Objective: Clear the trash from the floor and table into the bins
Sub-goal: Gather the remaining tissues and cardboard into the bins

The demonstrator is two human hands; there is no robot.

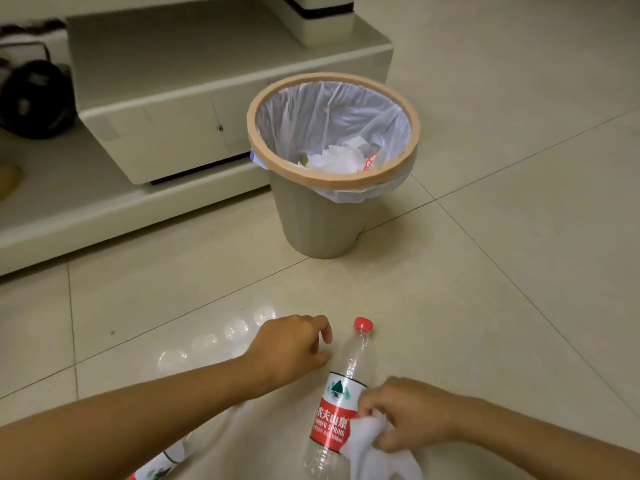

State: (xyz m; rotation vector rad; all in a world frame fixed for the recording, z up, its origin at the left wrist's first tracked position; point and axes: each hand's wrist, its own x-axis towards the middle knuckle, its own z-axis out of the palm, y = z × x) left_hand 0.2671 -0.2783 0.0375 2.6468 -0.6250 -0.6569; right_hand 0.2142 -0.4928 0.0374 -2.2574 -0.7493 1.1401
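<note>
Right hand (412, 414) grasps a clear bottle (337, 400) and white tissue (374, 441) together, near centre above the floor. Left hand (294, 348) loosely curled, holding nothing. Advise carrying both over the far bin (332, 181) rim before releasing, keeping the tissue pinched.

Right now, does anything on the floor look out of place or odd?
Yes. A clear plastic bottle with a red cap lies on its side on the floor tiles, short of the lined bin. A second bottle lies at the lower edge. The right hand pinches white tissue beside the bottle; the left hand holds nothing.
</note>
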